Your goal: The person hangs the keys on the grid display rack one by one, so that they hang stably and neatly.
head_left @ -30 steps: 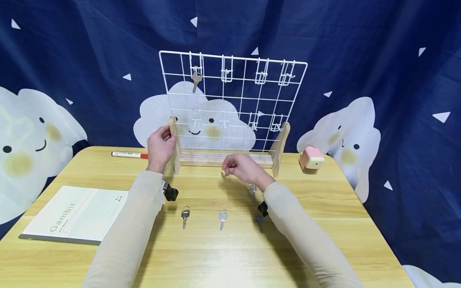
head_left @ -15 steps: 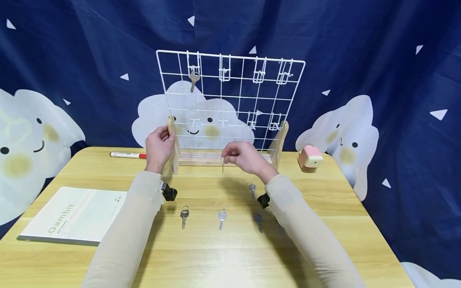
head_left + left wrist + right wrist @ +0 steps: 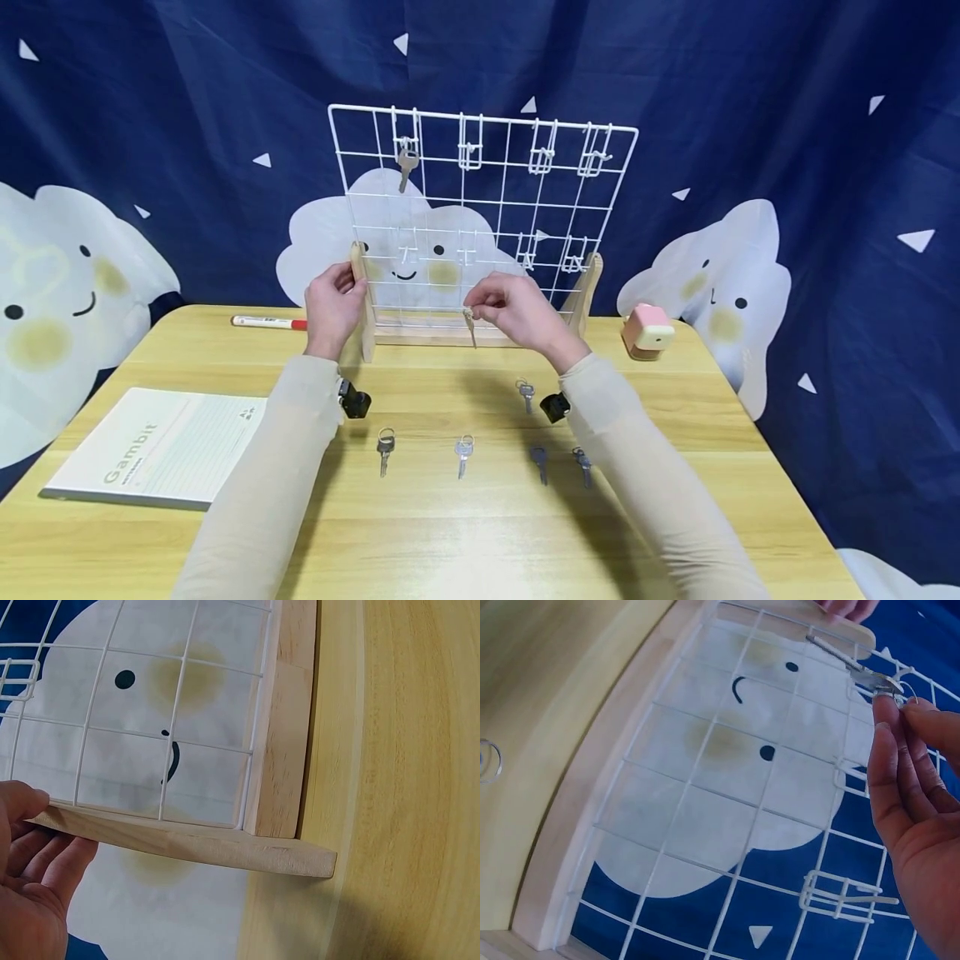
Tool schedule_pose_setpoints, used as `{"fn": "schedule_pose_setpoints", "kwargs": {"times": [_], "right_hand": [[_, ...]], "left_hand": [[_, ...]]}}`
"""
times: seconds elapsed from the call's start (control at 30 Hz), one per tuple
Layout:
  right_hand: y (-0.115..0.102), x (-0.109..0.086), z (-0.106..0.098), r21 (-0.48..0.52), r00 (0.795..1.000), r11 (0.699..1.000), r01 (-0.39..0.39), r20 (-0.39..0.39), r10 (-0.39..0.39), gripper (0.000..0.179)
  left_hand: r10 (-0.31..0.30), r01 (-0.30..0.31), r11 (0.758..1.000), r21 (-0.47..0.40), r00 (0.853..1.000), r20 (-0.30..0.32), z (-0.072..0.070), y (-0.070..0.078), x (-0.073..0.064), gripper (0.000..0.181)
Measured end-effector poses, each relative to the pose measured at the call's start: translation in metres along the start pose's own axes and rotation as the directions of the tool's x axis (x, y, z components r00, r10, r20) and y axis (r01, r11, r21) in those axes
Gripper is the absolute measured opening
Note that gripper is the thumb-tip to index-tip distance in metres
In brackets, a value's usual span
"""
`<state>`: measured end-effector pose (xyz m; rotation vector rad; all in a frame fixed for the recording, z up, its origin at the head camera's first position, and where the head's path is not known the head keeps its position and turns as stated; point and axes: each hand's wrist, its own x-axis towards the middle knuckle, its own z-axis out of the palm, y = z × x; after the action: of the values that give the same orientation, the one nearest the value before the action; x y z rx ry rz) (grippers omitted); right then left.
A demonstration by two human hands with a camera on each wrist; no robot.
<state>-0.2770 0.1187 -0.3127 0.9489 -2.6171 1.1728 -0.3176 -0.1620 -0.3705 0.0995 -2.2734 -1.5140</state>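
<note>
My right hand [image 3: 513, 308] pinches a key [image 3: 471, 327] by its ring end between thumb and fingertips, in front of the lower part of a white wire grid rack [image 3: 501, 202]. The right wrist view shows this key [image 3: 847, 658] with its blade pointing away from the fingers. My left hand [image 3: 335, 310] grips the rack's left wooden upright [image 3: 363, 300], thumb on one side and fingers on the other, as the left wrist view shows of the wooden upright [image 3: 172, 841]. Another key [image 3: 407, 169] hangs from the top left hook. The other hooks, in two rows, hold nothing.
Several keys with rings lie on the table, among them a dark key [image 3: 386, 452], a silver key [image 3: 464, 457] and one nearer the rack, a key [image 3: 527, 395]. A notebook [image 3: 161, 446] and a marker [image 3: 266, 322] lie left; a pink box-shaped object [image 3: 648, 332] stands right.
My right hand has lifted the pinched key from near the table up in front of the grid's lower part. The left hand stays on the upright.
</note>
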Motion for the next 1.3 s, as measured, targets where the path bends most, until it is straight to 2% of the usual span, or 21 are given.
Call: {"fn": "schedule_pose_setpoints", "kwargs": {"times": [0.43, 0.7, 1.07, 1.3], "right_hand": [[-0.018, 0.006, -0.014, -0.025, 0.999, 0.999, -0.036, -0.041, 0.035, 0.008], [-0.029, 0.012, -0.018, 0.042, 0.993, 0.999, -0.034, -0.109, 0.039, 0.007], [-0.052, 0.024, -0.036, 0.117, 0.969, 0.991, -0.070, -0.228, 0.096, 0.009], [-0.060, 0.033, -0.044, 0.088, 0.939, 0.993, -0.085, -0.325, 0.109, 0.009]], "left_hand": [[-0.006, 0.006, 1.000, 0.014, 1.000, -0.006, 0.000, 0.001, 0.000, 0.037], [-0.008, 0.008, 1.000, 0.019, 1.000, -0.004, -0.001, 0.001, -0.001, 0.035], [-0.002, 0.003, 1.000, 0.020, 1.000, -0.011, -0.003, 0.002, -0.002, 0.036], [-0.004, 0.004, 1.000, 0.009, 1.000, 0.000, -0.003, 0.002, -0.002, 0.035]]}}
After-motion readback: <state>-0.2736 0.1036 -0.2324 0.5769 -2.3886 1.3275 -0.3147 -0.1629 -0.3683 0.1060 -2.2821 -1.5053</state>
